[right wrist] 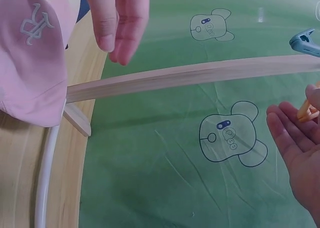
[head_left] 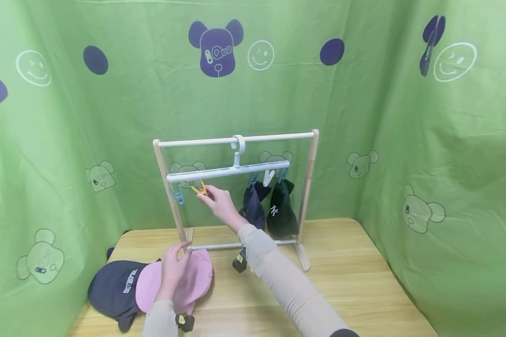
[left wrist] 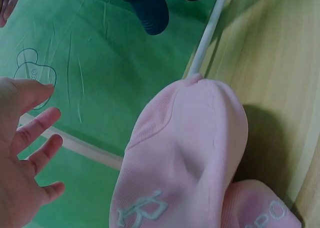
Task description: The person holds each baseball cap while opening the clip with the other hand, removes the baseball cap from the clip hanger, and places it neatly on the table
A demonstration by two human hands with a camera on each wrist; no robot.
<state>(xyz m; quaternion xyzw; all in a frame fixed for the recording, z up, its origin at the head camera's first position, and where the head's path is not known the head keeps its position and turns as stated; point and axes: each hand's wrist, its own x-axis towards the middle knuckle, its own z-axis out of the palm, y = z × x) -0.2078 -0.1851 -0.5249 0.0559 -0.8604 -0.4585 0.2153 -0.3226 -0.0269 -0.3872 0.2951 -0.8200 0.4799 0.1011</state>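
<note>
My right hand pinches an orange clothes peg that hangs from the left half of the white clip hanger. In the right wrist view, thumb and fingers meet on the orange peg at the picture's edge. Lower down, my left hand is over a pink baseball cap lying on the table. The left wrist view shows the left hand with fingers loosely spread, apart from the pink cap. A dark cap with white lettering lies beside the pink one.
A wooden rack with white rods bears the hanger. Blue pegs hold two dark caps at the hanger's right; a white peg hangs between them. Another blue peg dangles at the left end. Green curtain surrounds the wooden table.
</note>
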